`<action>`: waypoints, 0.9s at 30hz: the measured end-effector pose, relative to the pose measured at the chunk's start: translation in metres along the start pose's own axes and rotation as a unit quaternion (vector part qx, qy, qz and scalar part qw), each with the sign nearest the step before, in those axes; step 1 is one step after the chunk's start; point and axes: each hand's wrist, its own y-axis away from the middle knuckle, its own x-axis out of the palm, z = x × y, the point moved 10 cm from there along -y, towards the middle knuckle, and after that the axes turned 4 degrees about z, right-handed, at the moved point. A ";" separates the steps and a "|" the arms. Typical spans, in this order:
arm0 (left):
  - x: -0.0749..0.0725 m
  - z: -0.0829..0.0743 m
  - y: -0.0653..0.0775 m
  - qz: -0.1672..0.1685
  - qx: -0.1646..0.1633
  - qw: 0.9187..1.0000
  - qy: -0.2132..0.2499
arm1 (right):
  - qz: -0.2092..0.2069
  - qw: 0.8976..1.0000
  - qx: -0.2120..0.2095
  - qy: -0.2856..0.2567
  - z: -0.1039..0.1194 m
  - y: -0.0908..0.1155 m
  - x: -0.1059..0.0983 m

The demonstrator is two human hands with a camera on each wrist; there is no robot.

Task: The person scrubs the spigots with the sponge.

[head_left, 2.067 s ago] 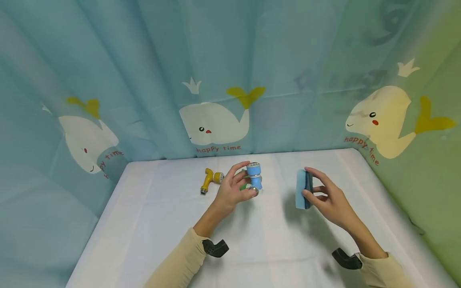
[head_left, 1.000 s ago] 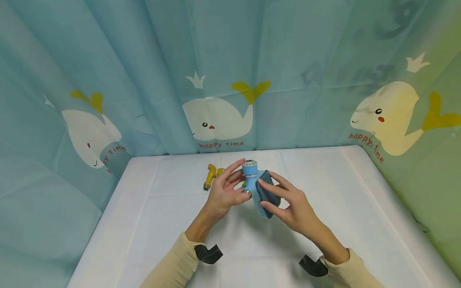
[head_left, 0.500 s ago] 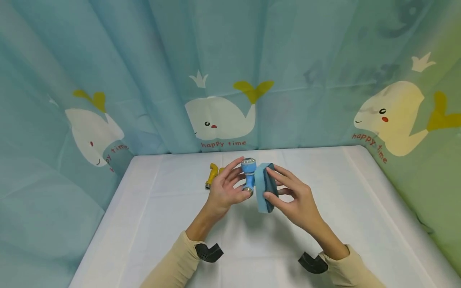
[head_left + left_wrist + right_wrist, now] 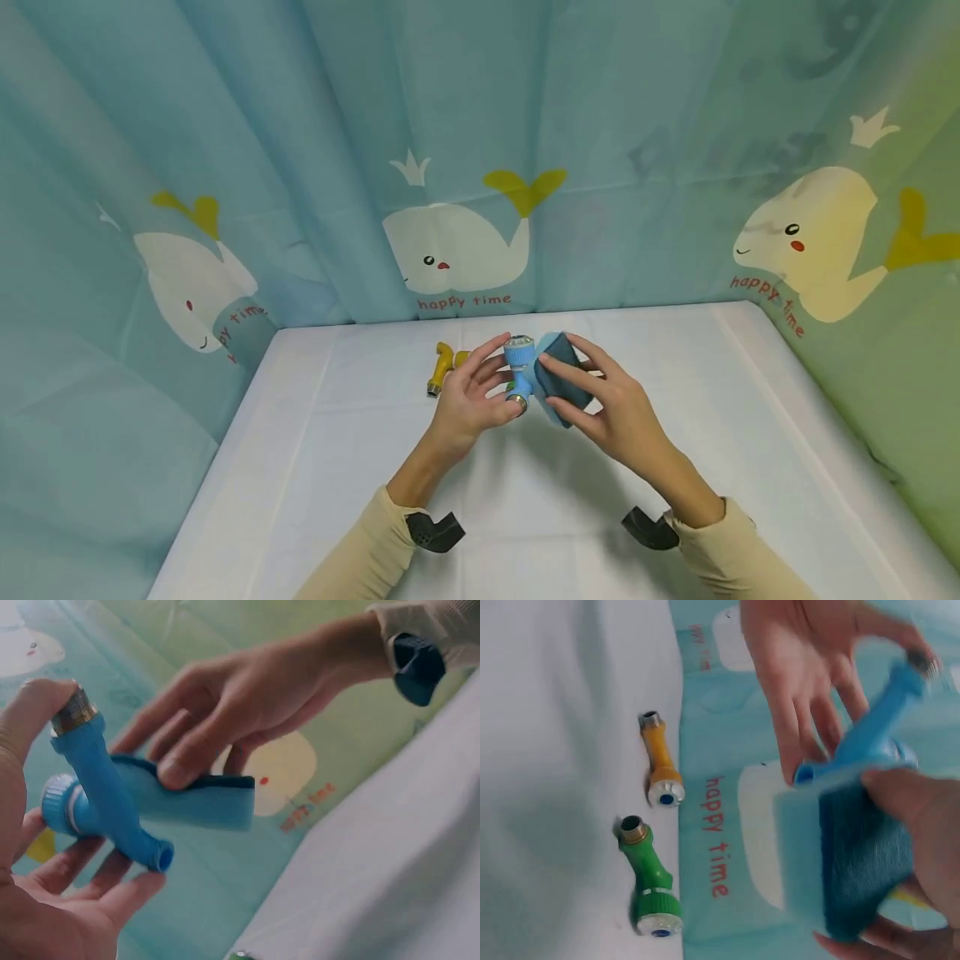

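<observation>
In the head view my left hand [image 4: 467,410] holds a blue plastic tap [image 4: 520,357] above the table. The thumb is on its metal threaded end, and the other fingers support it from behind and at the top. My right hand [image 4: 628,417] grips a sponge [image 4: 567,375] with a light blue soft side and a dark blue scouring side. The soft side faces the tap and lies against or very near its right side. In the left wrist view the sponge [image 4: 199,804] is partly behind the tap [image 4: 105,787]. Motion blurs the sponge [image 4: 859,855] in the right wrist view.
A yellow tap [image 4: 441,367] lies on the white-covered table [image 4: 360,467], left of the left hand. A green tap [image 4: 649,874] lies near it in the right wrist view, mostly hidden in the head view. A whale-print curtain [image 4: 315,167] encloses the table's back and sides.
My right hand has brought the sponge leftward to the blue tap. Over the last second the sponge has turned and shifted along the tap's side. My left hand has hardly moved since.
</observation>
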 end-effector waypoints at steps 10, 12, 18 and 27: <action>0.000 0.001 0.001 0.008 -0.009 1.000 -0.002 | 0.014 1.000 0.006 0.026 -0.005 -0.017 -0.003; 0.000 0.002 0.003 0.009 -0.010 1.000 0.003 | 0.001 1.000 0.020 0.007 -0.010 -0.019 -0.008; 0.005 -0.002 0.005 0.046 0.007 0.998 -0.034 | 0.018 0.999 0.012 -0.030 -0.007 -0.026 -0.011; -0.008 -0.001 0.004 0.007 0.004 0.995 -0.104 | 0.081 0.994 -0.056 0.048 0.017 -0.017 0.009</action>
